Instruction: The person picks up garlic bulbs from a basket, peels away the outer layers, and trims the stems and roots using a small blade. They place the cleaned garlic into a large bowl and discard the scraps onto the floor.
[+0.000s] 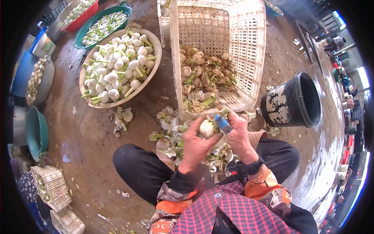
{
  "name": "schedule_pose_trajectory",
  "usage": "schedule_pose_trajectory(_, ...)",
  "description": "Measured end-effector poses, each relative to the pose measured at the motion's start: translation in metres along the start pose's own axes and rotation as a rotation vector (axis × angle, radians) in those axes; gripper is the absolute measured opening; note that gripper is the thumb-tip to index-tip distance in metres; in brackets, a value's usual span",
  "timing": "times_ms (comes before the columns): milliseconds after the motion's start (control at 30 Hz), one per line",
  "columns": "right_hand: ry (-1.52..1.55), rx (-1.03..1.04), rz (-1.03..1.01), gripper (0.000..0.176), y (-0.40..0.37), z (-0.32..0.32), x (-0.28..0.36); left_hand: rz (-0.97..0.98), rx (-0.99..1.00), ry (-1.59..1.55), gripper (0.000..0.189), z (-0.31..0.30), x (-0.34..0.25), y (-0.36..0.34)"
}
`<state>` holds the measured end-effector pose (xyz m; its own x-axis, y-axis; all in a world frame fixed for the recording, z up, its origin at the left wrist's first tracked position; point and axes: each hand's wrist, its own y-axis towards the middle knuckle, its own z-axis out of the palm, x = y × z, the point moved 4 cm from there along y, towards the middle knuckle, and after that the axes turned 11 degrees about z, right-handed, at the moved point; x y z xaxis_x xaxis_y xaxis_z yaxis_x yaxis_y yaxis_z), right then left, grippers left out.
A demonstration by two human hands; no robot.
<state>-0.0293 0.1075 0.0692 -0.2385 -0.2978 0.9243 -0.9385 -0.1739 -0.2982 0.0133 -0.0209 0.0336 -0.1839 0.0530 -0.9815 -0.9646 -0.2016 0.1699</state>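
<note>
My left hand [197,143] is closed around a whitish garlic bulb [209,128], just in front of the crate's near edge. Beside it, my right hand [238,133] has its fingers bent in toward the bulb, with a blue covering [222,123] over one digit. A pale greenish piece of garlic stalk or peel [224,112] shows at its fingertips. Loose garlic peel [171,132] is heaped below my hands. Ahead stands a white plastic crate [255,58] tipped toward me, with unpeeled, brownish garlic [198,70] inside.
A round beige basin [156,43] full of clean white garlic stands ahead left. Behind it is a green tub [80,39] with more garlic. At right a black bucket [278,103] lies tilted. Crates [50,187] stand at lower left. People sit along the far right.
</note>
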Motion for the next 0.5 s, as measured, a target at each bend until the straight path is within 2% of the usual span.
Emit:
schedule_pose_trajectory(33, -0.066, 0.0, -0.015, 0.034, -0.003, -0.005, 0.002, -0.06, 0.027, -0.1, 0.061, 0.001, -0.006, 0.001)
schedule_pose_trajectory(67, -0.055, 0.017, -0.059, 0.046, -0.006, -0.009, 0.006, -0.12, 0.056, -0.202, 0.061, 0.004, -0.009, 0.001)
schedule_pose_trajectory(167, -0.029, 0.062, -0.074, 0.044, -0.012, -0.014, 0.004, -0.24, 0.064, -0.443, 0.062, 0.005, -0.006, 0.0)
schedule_pose_trajectory(200, -0.104, 0.124, -0.017, 0.048, -0.01, -0.019, 0.0, -0.213, 0.103, -0.412, 0.063, 0.006, -0.005, -0.001)
schedule_pose_trajectory(300, -0.212, 0.022, -0.204, 0.043, -0.015, -0.02, 0.003, -0.353, 0.139, -0.51, 0.053, 0.006, -0.002, -0.003)
schedule_pose_trajectory(400, -0.318, -0.049, -0.279, 0.036, -0.019, -0.022, 0.008, -0.553, 0.172, -1.027, 0.045, 0.011, 0.016, -0.01)
schedule_pose_trajectory(500, -0.166, -0.153, -0.16, 0.028, -0.019, -0.014, 0.008, -0.64, 0.372, -1.477, 0.044, 0.024, 0.026, -0.02)
